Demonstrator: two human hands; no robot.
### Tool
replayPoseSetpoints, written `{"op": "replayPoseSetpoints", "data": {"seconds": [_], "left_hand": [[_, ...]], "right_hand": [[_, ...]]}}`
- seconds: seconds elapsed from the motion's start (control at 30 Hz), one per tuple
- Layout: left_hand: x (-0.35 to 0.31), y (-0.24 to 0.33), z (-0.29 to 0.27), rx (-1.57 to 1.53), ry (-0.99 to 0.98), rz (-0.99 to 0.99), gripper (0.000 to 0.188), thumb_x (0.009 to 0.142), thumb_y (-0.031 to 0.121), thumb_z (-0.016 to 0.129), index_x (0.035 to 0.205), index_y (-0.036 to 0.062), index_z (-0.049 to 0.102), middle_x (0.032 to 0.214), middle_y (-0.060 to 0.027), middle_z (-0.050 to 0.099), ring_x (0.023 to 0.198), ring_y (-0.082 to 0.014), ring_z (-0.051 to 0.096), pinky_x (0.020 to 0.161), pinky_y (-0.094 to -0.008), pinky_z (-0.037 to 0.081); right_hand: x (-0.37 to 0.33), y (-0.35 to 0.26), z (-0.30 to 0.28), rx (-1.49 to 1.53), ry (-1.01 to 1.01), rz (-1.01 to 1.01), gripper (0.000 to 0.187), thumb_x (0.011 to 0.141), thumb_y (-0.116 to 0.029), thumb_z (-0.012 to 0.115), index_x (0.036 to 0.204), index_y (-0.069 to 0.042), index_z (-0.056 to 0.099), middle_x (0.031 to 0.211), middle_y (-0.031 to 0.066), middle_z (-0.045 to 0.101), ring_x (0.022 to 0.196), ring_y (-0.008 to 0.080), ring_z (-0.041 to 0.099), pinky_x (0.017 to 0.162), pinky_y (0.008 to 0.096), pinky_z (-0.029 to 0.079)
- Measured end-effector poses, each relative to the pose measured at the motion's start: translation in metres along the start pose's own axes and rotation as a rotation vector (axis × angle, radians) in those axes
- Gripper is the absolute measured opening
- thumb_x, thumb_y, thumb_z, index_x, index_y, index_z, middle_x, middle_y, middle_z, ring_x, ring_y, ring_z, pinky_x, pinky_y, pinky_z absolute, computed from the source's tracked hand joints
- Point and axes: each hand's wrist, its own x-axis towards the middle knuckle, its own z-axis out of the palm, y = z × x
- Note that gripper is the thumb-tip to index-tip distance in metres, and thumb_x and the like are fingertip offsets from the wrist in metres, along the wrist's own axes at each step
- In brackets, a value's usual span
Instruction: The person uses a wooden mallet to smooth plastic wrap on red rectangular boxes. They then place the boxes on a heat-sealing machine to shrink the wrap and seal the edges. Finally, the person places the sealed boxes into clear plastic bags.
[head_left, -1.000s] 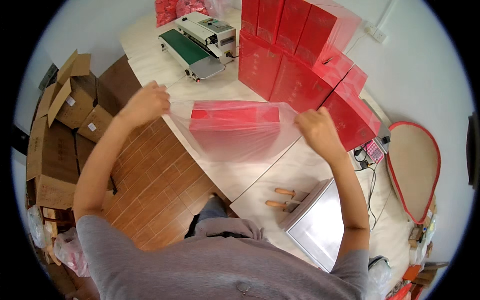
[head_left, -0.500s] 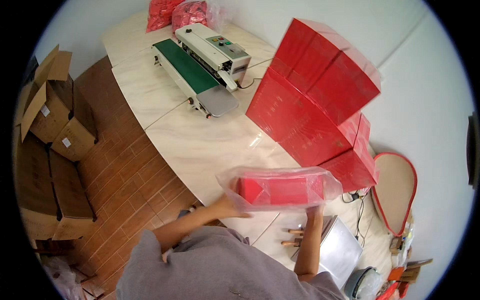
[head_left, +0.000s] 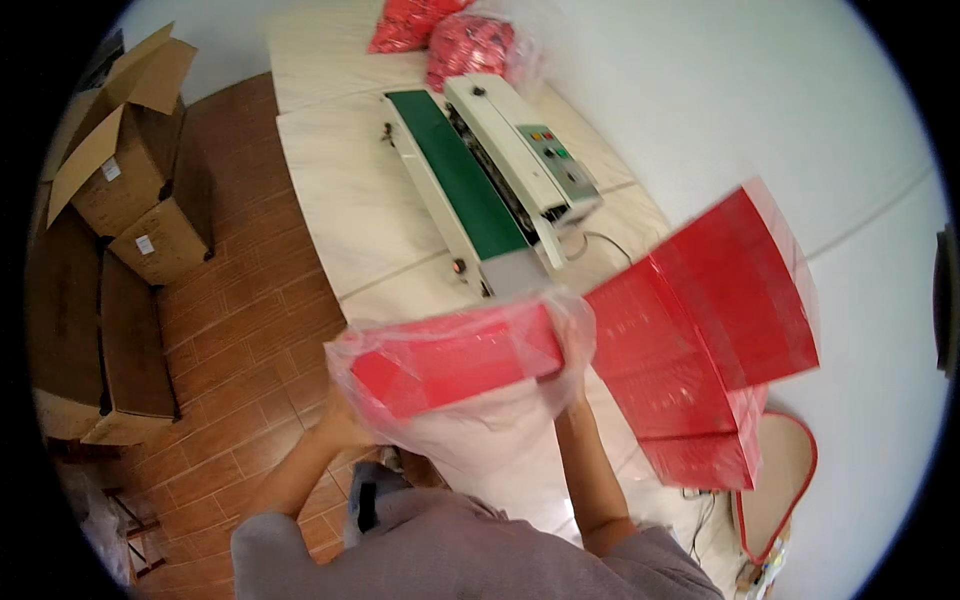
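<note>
A red box (head_left: 455,362) in a loose clear plastic bag (head_left: 470,425) is held up in front of me. My left hand (head_left: 350,418) grips its left end, the fingers partly behind the film. At the other end my right hand (head_left: 574,362) closes round the bag and box, its fingertips partly hidden by plastic. Just beyond the box stands a band sealing machine (head_left: 520,150) with a green conveyor belt (head_left: 455,170). The near end of its grey plate (head_left: 515,272) is partly covered by the bag.
Stacked red boxes (head_left: 700,320) in clear wrap stand at the right by the wall. Bags of red packets (head_left: 470,48) lie at the table's far end. Cardboard cartons (head_left: 120,170) stand on the floor at left. A red-edged beige panel (head_left: 775,475) leans at lower right.
The view has turned rightward in the room's layout. Both hands have carried the bagged red box left, closer to the sealing machine, and it now tilts with its right end higher.
</note>
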Motion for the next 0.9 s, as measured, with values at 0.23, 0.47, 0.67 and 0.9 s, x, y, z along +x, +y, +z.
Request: {"op": "replayPoseSetpoints", "data": {"seconds": [0.23,0.47,0.67,0.9], "left_hand": [[0.167,-0.063,-0.090,0.316,0.429,0.342,0.121,0.048,0.033,0.091,0.142,-0.0002,0.022,0.139,-0.0202,0.033,0.128,-0.0364,0.036,0.108,-0.0487,0.027],[0.267,-0.170,-0.144,0.278,0.516,0.185,0.097,0.069,0.024,0.080,0.144,0.0016,0.022,0.142,-0.0199,0.031,0.133,-0.0324,0.033,0.112,-0.0429,0.025],[0.323,-0.168,-0.163,0.382,0.383,0.192,0.082,0.076,0.020,0.075,0.142,0.0010,0.029,0.144,-0.0191,0.033,0.133,-0.0313,0.032,0.112,-0.0408,0.025],[0.291,-0.211,-0.169,0.434,0.530,0.230,0.069,0.090,0.038,0.062,0.144,0.0060,0.033,0.144,-0.0174,0.036,0.134,-0.0321,0.034,0.112,-0.0479,0.026]], "right_hand": [[0.241,0.009,0.100,0.201,-0.366,0.097,0.072,0.098,-0.055,0.031,0.141,0.003,0.037,0.148,0.0130,0.035,0.137,0.0233,0.031,0.114,0.0373,0.022],[0.389,0.037,0.165,-0.107,-0.402,0.051,0.076,0.098,-0.058,0.029,0.138,0.006,0.039,0.143,0.0155,0.042,0.130,0.0240,0.041,0.111,0.0330,0.026],[0.407,0.059,0.123,-0.784,-0.236,-0.533,0.064,0.101,-0.047,0.022,0.123,0.003,0.056,0.125,0.0231,0.057,0.117,0.0349,0.053,0.104,0.0411,0.036],[0.165,0.011,-0.012,-1.261,-0.175,-0.892,0.023,0.085,-0.010,0.060,0.107,-0.006,0.059,0.115,0.0125,0.056,0.110,0.0299,0.051,0.092,0.0432,0.039]]}}
